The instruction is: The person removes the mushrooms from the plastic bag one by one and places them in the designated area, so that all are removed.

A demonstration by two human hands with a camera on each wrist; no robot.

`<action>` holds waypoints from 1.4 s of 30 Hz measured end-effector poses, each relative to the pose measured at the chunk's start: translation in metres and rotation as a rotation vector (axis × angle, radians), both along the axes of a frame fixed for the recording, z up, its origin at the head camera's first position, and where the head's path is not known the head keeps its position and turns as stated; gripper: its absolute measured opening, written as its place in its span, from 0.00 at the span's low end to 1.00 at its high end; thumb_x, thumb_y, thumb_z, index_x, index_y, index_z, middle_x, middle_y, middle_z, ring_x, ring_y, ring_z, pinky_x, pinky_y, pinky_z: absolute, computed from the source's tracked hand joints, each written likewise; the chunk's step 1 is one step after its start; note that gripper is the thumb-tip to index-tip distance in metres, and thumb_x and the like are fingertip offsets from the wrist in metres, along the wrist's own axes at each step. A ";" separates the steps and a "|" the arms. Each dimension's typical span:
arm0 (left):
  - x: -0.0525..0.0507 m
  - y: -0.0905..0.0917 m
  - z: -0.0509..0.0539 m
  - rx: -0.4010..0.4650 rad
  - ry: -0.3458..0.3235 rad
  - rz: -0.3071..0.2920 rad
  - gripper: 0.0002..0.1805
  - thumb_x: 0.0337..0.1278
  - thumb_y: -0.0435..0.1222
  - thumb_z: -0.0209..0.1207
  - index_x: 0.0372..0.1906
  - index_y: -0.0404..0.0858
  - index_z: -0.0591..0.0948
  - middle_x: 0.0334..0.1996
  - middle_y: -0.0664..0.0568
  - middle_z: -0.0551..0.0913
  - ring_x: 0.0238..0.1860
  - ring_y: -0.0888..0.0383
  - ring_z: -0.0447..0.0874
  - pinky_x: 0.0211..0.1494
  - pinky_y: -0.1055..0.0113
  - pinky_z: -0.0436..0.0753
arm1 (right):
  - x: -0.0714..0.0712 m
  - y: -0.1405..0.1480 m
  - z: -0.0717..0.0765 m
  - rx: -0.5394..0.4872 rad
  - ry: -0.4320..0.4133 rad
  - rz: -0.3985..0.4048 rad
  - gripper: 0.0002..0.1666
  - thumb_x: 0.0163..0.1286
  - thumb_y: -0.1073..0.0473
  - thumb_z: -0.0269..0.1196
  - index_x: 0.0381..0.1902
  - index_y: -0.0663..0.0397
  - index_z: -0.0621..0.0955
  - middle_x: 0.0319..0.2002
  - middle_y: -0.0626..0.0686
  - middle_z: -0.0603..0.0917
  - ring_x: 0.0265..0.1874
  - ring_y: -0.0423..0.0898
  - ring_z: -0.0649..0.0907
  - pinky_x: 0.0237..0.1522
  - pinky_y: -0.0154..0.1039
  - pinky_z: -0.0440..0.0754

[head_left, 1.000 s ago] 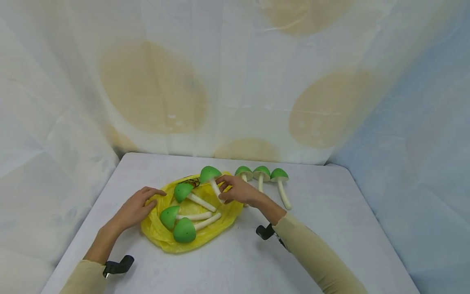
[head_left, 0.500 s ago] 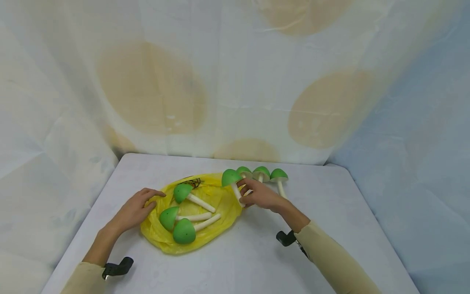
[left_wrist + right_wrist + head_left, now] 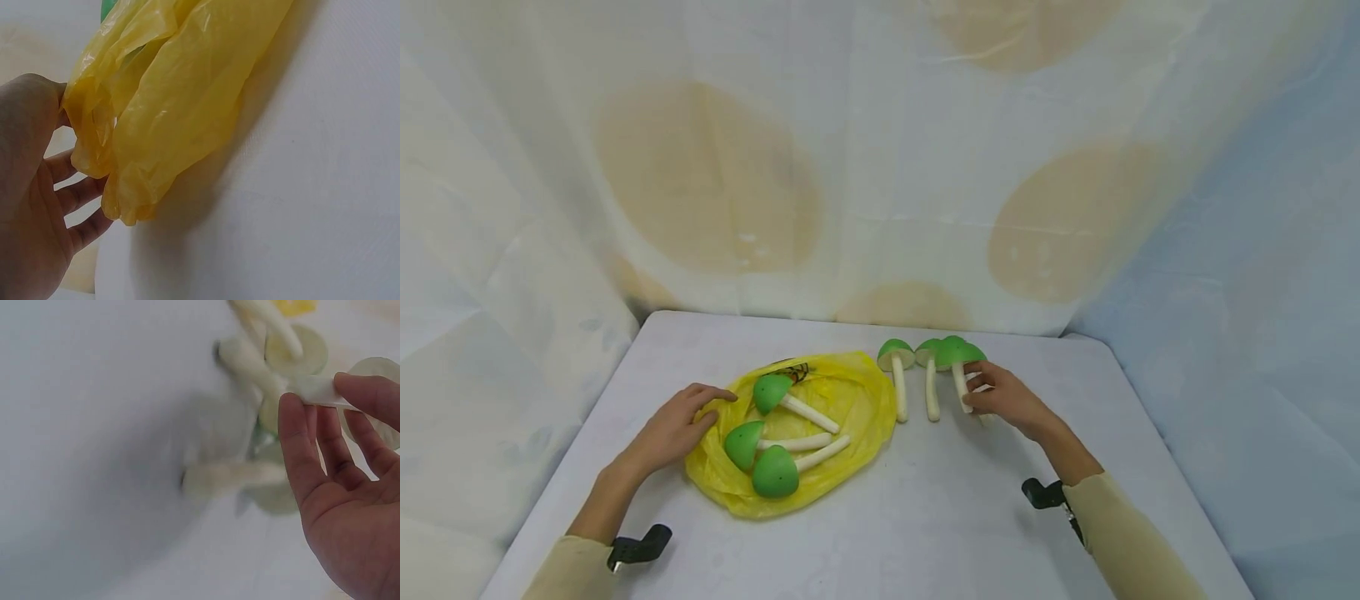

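Note:
My right hand (image 3: 1003, 398) pinches the white stem of a green-capped toy mushroom (image 3: 952, 352) between thumb and fingertips, above the back right of the table. In the right wrist view its stem (image 3: 315, 389) lies across my fingertips. The held mushroom partly covers another mushroom (image 3: 976, 353); two more, a left one (image 3: 896, 358) and a middle one (image 3: 932, 392), lie beside it. My left hand (image 3: 673, 425) rests at the left rim of a yellow plastic bag (image 3: 865, 408), relaxed fingers touching the thin film (image 3: 187, 94). Inside the bag are three mushrooms (image 3: 775, 472).
The table (image 3: 910, 525) has a white cover and a curtain (image 3: 887, 167) with tan spots hangs behind it. A black wrist mount (image 3: 642, 546) sits by the left sleeve; another mount (image 3: 1043, 493) by the right sleeve.
My right hand has carried the mushroom from above the bag rightward, past the two left mushrooms of the row, to the row's right end. My left hand and the bag stay put.

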State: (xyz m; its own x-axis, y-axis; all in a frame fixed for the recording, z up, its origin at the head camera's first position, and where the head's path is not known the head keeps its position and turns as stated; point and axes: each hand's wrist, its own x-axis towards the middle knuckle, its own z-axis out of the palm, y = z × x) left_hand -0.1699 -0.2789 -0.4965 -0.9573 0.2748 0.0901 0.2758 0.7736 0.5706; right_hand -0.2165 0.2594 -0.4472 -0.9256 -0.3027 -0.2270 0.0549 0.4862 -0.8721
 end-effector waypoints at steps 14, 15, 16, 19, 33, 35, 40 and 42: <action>0.000 0.001 -0.004 0.003 -0.004 0.007 0.16 0.71 0.32 0.52 0.58 0.45 0.81 0.59 0.40 0.77 0.62 0.38 0.74 0.64 0.35 0.70 | -0.007 0.076 -0.024 -0.033 -0.018 -0.188 0.37 0.71 0.66 0.62 0.73 0.65 0.61 0.58 0.70 0.72 0.49 0.55 0.80 0.50 0.45 0.86; 0.000 0.001 -0.004 0.003 -0.005 0.011 0.16 0.71 0.32 0.52 0.57 0.45 0.81 0.59 0.41 0.77 0.62 0.38 0.74 0.65 0.35 0.70 | -0.008 0.078 -0.025 -0.031 -0.020 -0.194 0.37 0.71 0.66 0.62 0.73 0.65 0.61 0.58 0.70 0.72 0.49 0.54 0.81 0.50 0.44 0.86; 0.000 0.001 -0.003 0.002 -0.004 0.011 0.16 0.71 0.32 0.53 0.57 0.45 0.81 0.59 0.41 0.77 0.62 0.38 0.74 0.65 0.35 0.70 | -0.009 0.080 -0.027 -0.030 -0.019 -0.199 0.37 0.71 0.66 0.62 0.73 0.65 0.61 0.58 0.70 0.72 0.49 0.54 0.81 0.50 0.44 0.86; 0.000 0.000 -0.002 0.000 -0.004 0.015 0.16 0.71 0.31 0.53 0.57 0.45 0.81 0.59 0.41 0.77 0.62 0.38 0.74 0.64 0.35 0.70 | -0.012 0.084 -0.031 -0.023 -0.024 -0.218 0.37 0.71 0.66 0.62 0.73 0.65 0.61 0.58 0.69 0.72 0.49 0.54 0.81 0.50 0.44 0.86; 0.002 -0.001 -0.001 -0.006 -0.005 0.013 0.15 0.71 0.32 0.53 0.57 0.45 0.81 0.58 0.41 0.78 0.62 0.38 0.74 0.64 0.35 0.71 | -0.019 0.095 -0.049 0.025 -0.044 -0.283 0.36 0.71 0.65 0.62 0.73 0.64 0.62 0.57 0.67 0.74 0.47 0.51 0.82 0.47 0.41 0.84; 0.002 -0.001 -0.001 -0.007 -0.005 0.011 0.15 0.71 0.32 0.53 0.57 0.45 0.81 0.58 0.41 0.78 0.62 0.38 0.74 0.64 0.35 0.70 | -0.019 0.096 -0.051 0.038 -0.044 -0.281 0.36 0.71 0.65 0.62 0.73 0.64 0.63 0.57 0.67 0.74 0.46 0.51 0.82 0.46 0.40 0.85; 0.002 -0.001 -0.003 -0.002 0.002 0.011 0.15 0.71 0.32 0.53 0.57 0.45 0.81 0.58 0.43 0.78 0.61 0.39 0.74 0.64 0.36 0.71 | -0.021 0.094 -0.055 0.079 -0.041 -0.279 0.36 0.70 0.64 0.64 0.73 0.63 0.64 0.57 0.67 0.75 0.45 0.49 0.82 0.44 0.38 0.85; 0.002 -0.001 -0.004 0.000 0.008 0.008 0.15 0.71 0.32 0.53 0.57 0.46 0.81 0.58 0.43 0.78 0.61 0.40 0.75 0.63 0.37 0.72 | -0.022 0.092 -0.056 0.102 -0.037 -0.278 0.36 0.70 0.63 0.63 0.73 0.63 0.64 0.56 0.66 0.75 0.45 0.49 0.82 0.44 0.38 0.84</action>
